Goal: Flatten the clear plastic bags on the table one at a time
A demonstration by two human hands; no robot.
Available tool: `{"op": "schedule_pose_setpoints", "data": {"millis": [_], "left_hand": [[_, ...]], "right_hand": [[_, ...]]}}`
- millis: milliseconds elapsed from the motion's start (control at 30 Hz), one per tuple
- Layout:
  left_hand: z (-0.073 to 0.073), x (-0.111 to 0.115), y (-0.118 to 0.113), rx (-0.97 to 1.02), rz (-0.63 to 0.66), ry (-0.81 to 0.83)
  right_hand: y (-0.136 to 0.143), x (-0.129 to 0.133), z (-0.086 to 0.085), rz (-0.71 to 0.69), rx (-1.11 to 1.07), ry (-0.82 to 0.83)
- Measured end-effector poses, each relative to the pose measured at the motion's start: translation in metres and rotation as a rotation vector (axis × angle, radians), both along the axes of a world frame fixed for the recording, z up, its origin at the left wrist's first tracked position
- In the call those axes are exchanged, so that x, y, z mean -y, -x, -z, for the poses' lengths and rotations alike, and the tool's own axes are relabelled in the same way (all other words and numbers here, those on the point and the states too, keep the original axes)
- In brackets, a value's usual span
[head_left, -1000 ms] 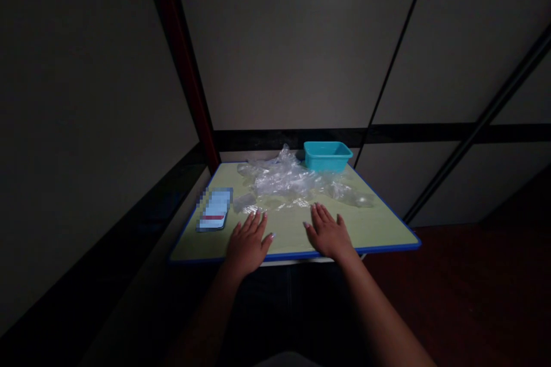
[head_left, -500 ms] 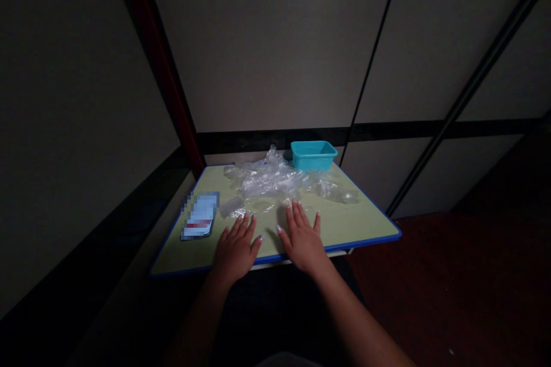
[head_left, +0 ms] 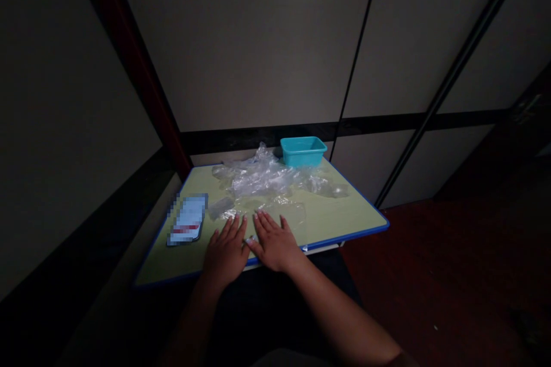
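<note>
My left hand (head_left: 226, 252) lies flat and open, palm down, near the front edge of a pale yellow-green table (head_left: 333, 223). Beside it, my right hand (head_left: 274, 241) rests flat with its fingers stretched out. Their thumbs almost meet. Under and around my right hand spreads a clear plastic bag (head_left: 295, 215), its right corner reaching the table's blue edge. Just beyond the hands is a heap of crumpled clear plastic bags (head_left: 262, 178). A small folded piece of plastic (head_left: 221, 207) sits ahead of my left hand.
A phone (head_left: 188, 218), its screen blurred out, lies on the table's left side. At the back right stands a turquoise plastic basket (head_left: 303, 153). Behind the table rises a panelled wall (head_left: 258, 57); to the right is a dark red floor (head_left: 413, 275).
My right hand has moved left toward my left hand, closing the gap between the thumbs. The flat bag now shows to the right of it. The whole view has shifted slightly.
</note>
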State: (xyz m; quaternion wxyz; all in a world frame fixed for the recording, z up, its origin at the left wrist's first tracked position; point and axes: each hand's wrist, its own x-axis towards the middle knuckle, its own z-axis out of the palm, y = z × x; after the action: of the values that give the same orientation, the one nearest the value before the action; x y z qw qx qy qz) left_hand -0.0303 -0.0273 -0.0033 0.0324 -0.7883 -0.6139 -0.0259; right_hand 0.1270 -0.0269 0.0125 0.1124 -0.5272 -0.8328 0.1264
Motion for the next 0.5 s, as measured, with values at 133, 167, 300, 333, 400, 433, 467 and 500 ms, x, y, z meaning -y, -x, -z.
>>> {"op": "schedule_pose_setpoints", "data": {"millis": [133, 167, 300, 333, 400, 433, 467, 500], "left_hand": [[0.001, 0.000, 0.000, 0.012, -0.001, -0.011], [0.001, 0.000, 0.000, 0.014, -0.003, -0.012], [0.001, 0.000, -0.001, 0.023, -0.006, -0.021], [0.001, 0.000, -0.001, 0.029, -0.008, -0.026], [0.002, 0.000, -0.001, 0.040, -0.010, -0.038], [0.003, 0.000, -0.001, 0.044, -0.010, -0.042], [0.003, 0.000, -0.001, 0.047, -0.008, -0.045], [0.004, 0.000, -0.001, 0.049, -0.007, -0.046]], "right_hand": [[-0.006, 0.002, -0.001, -0.012, 0.023, -0.006], [-0.007, 0.003, -0.002, -0.014, 0.020, -0.012], [-0.010, 0.004, -0.001, 0.001, 0.015, -0.032], [-0.012, 0.004, -0.001, 0.007, 0.019, -0.032], [-0.016, 0.004, 0.001, 0.023, 0.032, -0.033], [-0.019, 0.004, 0.002, 0.030, 0.042, -0.034], [-0.023, 0.003, 0.003, 0.040, 0.051, -0.037], [-0.026, 0.003, 0.004, 0.049, 0.061, -0.040]]}}
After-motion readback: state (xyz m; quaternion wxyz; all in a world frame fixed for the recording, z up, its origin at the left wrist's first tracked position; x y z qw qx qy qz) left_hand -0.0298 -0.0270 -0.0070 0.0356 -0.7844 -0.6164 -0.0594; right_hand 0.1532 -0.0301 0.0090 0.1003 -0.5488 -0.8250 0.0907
